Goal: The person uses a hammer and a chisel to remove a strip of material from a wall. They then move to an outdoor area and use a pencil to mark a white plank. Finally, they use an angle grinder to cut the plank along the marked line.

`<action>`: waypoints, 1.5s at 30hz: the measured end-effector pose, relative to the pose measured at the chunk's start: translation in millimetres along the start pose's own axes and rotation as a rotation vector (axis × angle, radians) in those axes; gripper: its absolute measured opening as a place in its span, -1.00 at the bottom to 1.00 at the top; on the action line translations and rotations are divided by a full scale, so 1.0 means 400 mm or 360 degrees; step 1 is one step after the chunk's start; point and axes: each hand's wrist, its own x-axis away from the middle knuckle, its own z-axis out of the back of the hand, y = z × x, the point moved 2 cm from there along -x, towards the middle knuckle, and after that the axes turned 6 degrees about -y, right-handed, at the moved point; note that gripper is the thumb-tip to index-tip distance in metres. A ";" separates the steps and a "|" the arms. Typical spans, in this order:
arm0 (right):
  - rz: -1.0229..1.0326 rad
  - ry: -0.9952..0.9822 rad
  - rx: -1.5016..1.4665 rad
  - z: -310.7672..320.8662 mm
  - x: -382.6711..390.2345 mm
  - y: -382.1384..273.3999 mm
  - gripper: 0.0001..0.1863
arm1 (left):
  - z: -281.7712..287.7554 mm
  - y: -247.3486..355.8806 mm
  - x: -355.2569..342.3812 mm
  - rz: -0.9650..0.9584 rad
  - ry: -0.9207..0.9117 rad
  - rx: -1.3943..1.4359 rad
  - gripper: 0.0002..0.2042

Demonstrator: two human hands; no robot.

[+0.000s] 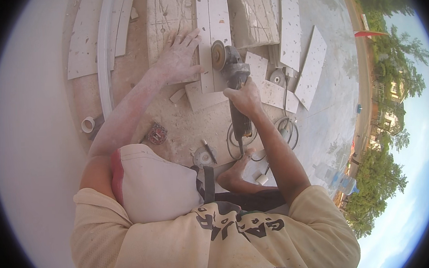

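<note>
My right hand is wrapped round the dark body of an angle grinder. The grinder stands nearly upright in the picture, and its round disc is at the far end, over or against the right side of a long white tile strip. I cannot tell whether the disc touches it. My left hand lies dusty and flat, fingers spread, over the edge of a scratched pale slab and beside the white strip. The grinder's cord loops on the ground at the right.
Speckled tile pieces lie at the right, with more strips at the left. A second scored block sits far right of centre. Loose discs, a marker-like stick, a red round piece and a white pipe end lie nearer.
</note>
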 end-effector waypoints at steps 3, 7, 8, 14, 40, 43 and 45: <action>0.0022 -0.0016 -0.0012 0.006 -0.011 -0.009 -0.35 | 0.005 0.002 -0.002 0.0001 -0.0007 0.0024 -0.13; 0.0041 0.0028 0.0000 0.012 -0.021 -0.020 -0.36 | 0.012 0.004 -0.001 -0.0001 -0.0043 -0.0044 -0.13; 0.0033 0.0024 -0.0009 0.011 -0.025 -0.018 -0.36 | 0.010 0.003 -0.001 -0.0003 -0.0044 -0.0059 -0.13; 0.0061 0.0020 0.0008 0.008 -0.031 -0.011 -0.34 | 0.019 0.011 0.001 0.0015 -0.0077 -0.0032 -0.12; 0.0037 0.0021 -0.0040 0.015 -0.047 -0.036 -0.34 | 0.016 0.007 0.000 0.0007 -0.0051 0.0013 -0.12; 0.0039 0.0022 -0.0049 0.019 -0.044 -0.044 -0.34 | 0.023 0.011 0.001 0.0012 -0.0066 0.0017 -0.12; 0.0040 0.0013 -0.0055 0.020 -0.047 -0.048 -0.34 | 0.020 0.008 0.002 0.0015 -0.0059 0.0023 -0.12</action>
